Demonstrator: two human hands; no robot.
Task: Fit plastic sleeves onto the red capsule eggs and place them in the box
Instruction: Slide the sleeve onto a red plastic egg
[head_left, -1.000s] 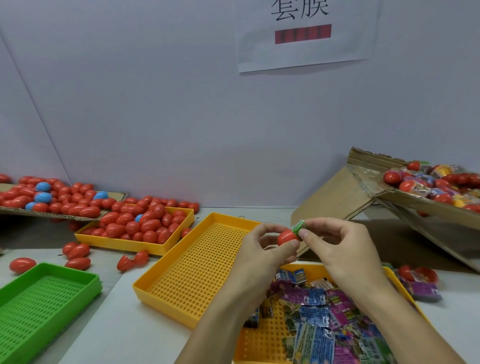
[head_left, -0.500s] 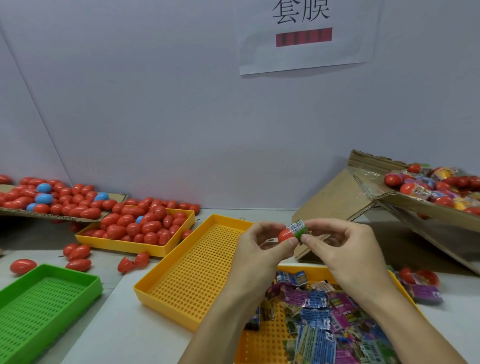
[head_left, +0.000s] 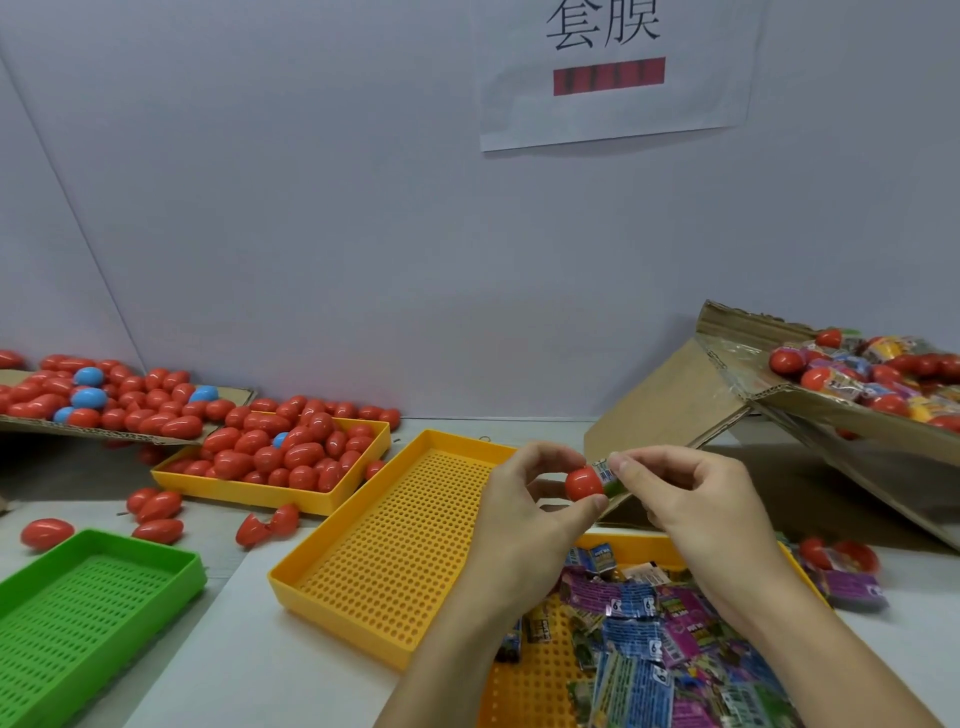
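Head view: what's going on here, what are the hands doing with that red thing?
A person is sleeving a red capsule egg. The left hand pinches the egg while the right hand holds a green plastic sleeve on its right end; most of the egg is bare. Loose sleeves fill the tray below; sleeved eggs lie in the cardboard box at right.

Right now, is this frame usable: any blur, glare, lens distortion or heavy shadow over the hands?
Head view: sharp on the left hand, right hand and red egg; lighting even and soft, no glare on the wall; wide-angle bending shows in the wall seam at left; a dark shadow lies under the cardboard box; far eggs slightly soft.
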